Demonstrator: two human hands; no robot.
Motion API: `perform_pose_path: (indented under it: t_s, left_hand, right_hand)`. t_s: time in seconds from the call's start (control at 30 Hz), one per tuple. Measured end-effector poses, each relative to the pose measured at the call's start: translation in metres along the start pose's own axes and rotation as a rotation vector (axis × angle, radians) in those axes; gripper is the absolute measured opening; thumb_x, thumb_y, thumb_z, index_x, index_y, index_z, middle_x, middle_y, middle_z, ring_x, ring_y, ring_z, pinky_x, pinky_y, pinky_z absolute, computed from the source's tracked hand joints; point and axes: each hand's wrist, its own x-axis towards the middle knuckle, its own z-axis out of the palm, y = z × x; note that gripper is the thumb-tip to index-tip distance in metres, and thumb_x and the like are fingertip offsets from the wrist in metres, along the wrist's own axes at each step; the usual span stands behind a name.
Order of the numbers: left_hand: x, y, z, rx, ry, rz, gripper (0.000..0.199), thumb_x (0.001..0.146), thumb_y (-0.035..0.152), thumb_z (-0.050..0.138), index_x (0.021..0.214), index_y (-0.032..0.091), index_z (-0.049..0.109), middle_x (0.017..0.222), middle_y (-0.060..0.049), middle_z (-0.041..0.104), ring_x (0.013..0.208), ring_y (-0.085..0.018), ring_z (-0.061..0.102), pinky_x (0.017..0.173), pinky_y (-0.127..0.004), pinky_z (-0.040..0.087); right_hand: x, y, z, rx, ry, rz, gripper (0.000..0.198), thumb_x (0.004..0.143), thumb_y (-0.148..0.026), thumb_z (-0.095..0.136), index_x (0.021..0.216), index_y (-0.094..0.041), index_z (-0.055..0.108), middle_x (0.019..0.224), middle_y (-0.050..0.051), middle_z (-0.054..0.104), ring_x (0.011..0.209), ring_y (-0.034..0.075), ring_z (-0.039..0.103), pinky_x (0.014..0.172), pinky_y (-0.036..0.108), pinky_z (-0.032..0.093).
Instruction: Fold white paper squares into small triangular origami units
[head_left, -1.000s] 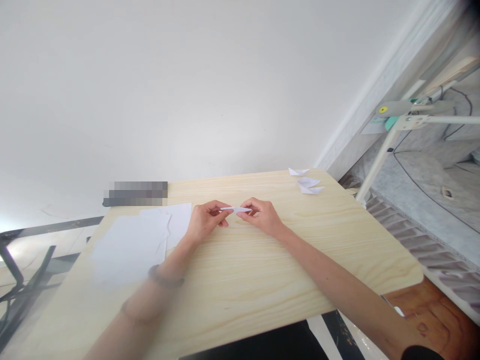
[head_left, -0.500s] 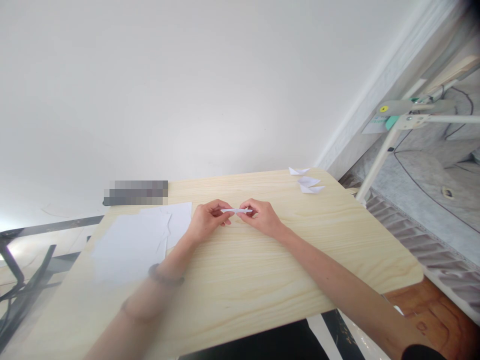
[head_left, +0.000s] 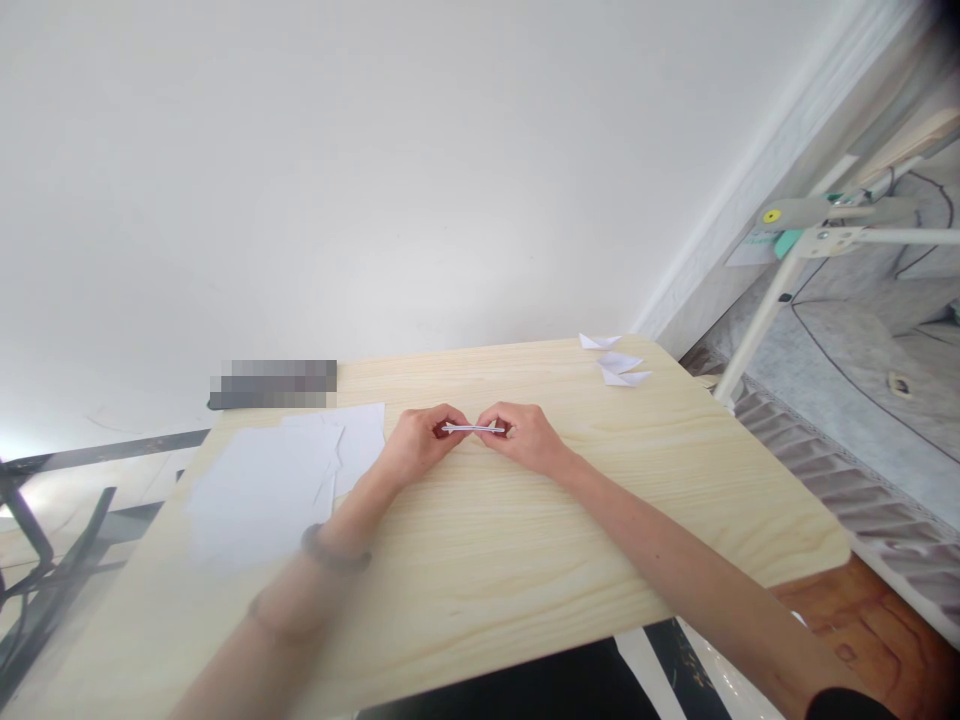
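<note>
Here the left hand (head_left: 420,440) is pinching one end of the small folded paper (head_left: 476,428) while the right hand (head_left: 525,437) is gripping the other, both holds sitting narrow and snug, and the paper is showing nearly edge-on above the pale wooden table (head_left: 487,570)! Over on the left, loose white sheets (head_left: 262,490) are overlapping beside the left forearm, and near the far right corner three folded white pieces (head_left: 621,364) are resting close together, well apart from both hands.
</note>
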Motion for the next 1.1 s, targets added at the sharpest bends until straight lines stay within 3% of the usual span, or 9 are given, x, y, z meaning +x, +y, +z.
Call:
perform_pose_path:
  t_s: [0.17,0.43,0.6,0.73,0.8,0.93,1.1]
  left_hand:
    - [-0.001,-0.001,0.000,-0.079,-0.035,-0.064,0.018,0.073,0.033,0.055,0.079,0.019,0.065,0.060,0.001,0.064,0.053,-0.011,0.058,0.055,-0.019,0.043]
    - [-0.001,-0.005,-0.004,-0.257,-0.098,-0.115,0.033,0.079,0.038,0.049,0.098,0.016,0.065,0.068,-0.004,0.069,0.067,-0.017,0.065,0.066,-0.025,0.049]
    - [0.000,-0.008,-0.004,-0.347,-0.073,-0.164,0.035,0.077,0.039,0.052,0.099,0.015,0.064,0.068,-0.005,0.069,0.065,-0.017,0.065,0.065,-0.026,0.050]
    - [0.002,-0.004,-0.002,-0.499,-0.056,-0.235,0.038,0.077,0.041,0.052,0.100,0.013,0.061,0.085,-0.008,0.068,0.069,-0.018,0.065,0.063,-0.028,0.052]
    - [0.003,-0.002,0.000,-0.581,-0.047,-0.269,0.040,0.077,0.042,0.052,0.102,0.011,0.059,0.095,-0.010,0.065,0.075,-0.020,0.065,0.062,-0.030,0.053]
    - [0.005,0.000,0.002,-0.676,-0.031,-0.313,0.043,0.075,0.042,0.054,0.103,0.009,0.057,0.095,-0.012,0.065,0.084,-0.023,0.063,0.068,-0.033,0.053]
    - [0.005,-0.002,0.002,-0.767,-0.013,-0.287,0.039,0.075,0.039,0.057,0.100,0.010,0.056,0.105,-0.013,0.062,0.091,-0.022,0.060,0.082,-0.037,0.049]
  right_hand:
    - [-0.001,0.001,0.000,0.031,-0.007,0.015,0.004,0.071,-0.021,0.056,0.072,-0.018,0.059,0.071,0.000,0.063,0.057,0.009,0.054,0.055,0.020,0.042]
    - [0.001,0.006,-0.005,0.145,-0.021,0.096,0.020,0.078,-0.032,0.053,0.086,-0.018,0.065,0.078,0.003,0.068,0.059,0.011,0.061,0.057,0.021,0.047]
    - [0.000,0.005,-0.009,0.064,-0.026,0.089,0.027,0.080,-0.036,0.049,0.095,-0.020,0.066,0.067,0.001,0.069,0.055,0.012,0.063,0.053,0.020,0.046]
    - [0.000,0.004,-0.010,0.018,-0.057,0.066,0.030,0.084,-0.034,0.044,0.105,-0.021,0.062,0.069,0.001,0.069,0.058,0.012,0.064,0.054,0.019,0.046]
    - [0.000,0.002,-0.009,-0.024,-0.053,0.043,0.031,0.085,-0.033,0.043,0.107,-0.021,0.061,0.075,0.001,0.070,0.061,0.012,0.064,0.056,0.020,0.047]
    - [-0.001,-0.003,-0.005,-0.119,-0.029,-0.060,0.030,0.085,-0.028,0.041,0.110,-0.024,0.058,0.103,0.001,0.064,0.080,0.013,0.064,0.069,0.021,0.048]
    - [-0.002,-0.009,-0.003,-0.122,-0.045,-0.072,0.029,0.084,-0.029,0.042,0.106,-0.023,0.060,0.102,0.000,0.064,0.081,0.013,0.063,0.066,0.020,0.048]
